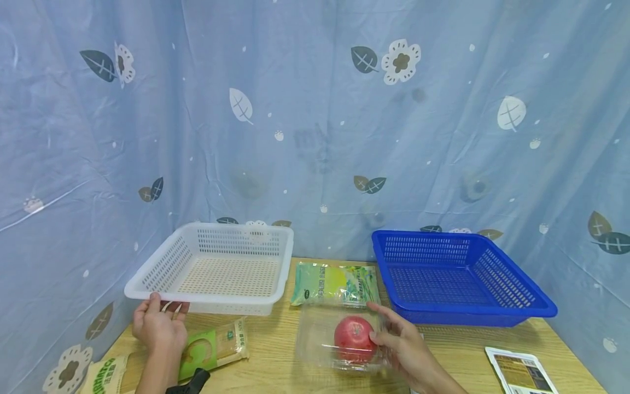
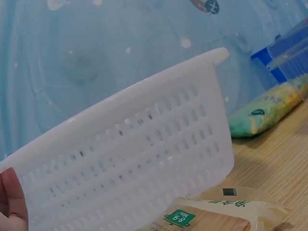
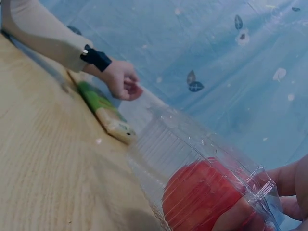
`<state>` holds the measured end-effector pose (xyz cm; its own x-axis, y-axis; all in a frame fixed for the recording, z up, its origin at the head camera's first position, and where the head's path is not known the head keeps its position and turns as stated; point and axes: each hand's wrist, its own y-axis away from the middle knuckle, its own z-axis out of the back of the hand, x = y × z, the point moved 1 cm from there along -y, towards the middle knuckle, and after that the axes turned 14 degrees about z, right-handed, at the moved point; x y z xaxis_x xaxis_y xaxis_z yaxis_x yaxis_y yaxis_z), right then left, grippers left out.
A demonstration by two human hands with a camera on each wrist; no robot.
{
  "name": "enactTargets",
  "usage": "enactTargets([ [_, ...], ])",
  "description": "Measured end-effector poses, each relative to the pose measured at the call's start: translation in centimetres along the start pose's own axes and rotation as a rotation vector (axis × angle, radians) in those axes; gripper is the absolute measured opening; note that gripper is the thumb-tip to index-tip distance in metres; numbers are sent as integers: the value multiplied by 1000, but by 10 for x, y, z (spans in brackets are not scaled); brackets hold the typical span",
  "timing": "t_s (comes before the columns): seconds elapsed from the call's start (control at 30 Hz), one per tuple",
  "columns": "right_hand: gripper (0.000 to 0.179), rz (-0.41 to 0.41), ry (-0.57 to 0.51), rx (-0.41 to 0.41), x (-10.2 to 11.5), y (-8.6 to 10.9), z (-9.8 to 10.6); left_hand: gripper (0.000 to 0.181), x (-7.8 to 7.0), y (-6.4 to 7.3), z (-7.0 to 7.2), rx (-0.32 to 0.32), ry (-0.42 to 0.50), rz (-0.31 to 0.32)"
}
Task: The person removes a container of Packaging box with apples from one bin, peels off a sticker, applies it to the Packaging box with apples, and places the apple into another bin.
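At the front left corner of the white plastic basket, my left hand grips the rim, thumb over the edge and fingers beneath. A long beige and green food packet lies below it, partly hidden by the forearm. My right hand holds a clear plastic box by its right side, thumb and fingers at the wall. Inside the box sits a round red fruit, also seen through the plastic in the right wrist view. Behind the box, a green and yellow packet lies between the baskets.
A blue plastic basket stands at the back right of the wooden table. A flat white-edged pack with a brown label lies at the front right. A blue patterned curtain hangs close behind and at both sides.
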<state>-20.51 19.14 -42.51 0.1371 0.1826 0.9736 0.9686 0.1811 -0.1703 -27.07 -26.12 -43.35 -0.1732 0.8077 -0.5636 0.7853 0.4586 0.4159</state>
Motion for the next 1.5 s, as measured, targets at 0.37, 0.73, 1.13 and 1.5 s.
enactTargets([
  [0.37, 70, -5, 61, 69, -12, 4, 2, 11, -4, 3, -4, 16, 52, 47],
  [0.73, 67, 92, 376, 151, -6, 6, 9, 5, -9, 6, -9, 14, 165, 48],
  [1.13, 82, -59, 137, 148, -6, 11, 23, 17, -11, 30, -18, -143, 23, -137],
  [1.5, 65, -94, 146, 90, 5, 12, 48, 17, 31, 105, -53, 504, -429, -285],
])
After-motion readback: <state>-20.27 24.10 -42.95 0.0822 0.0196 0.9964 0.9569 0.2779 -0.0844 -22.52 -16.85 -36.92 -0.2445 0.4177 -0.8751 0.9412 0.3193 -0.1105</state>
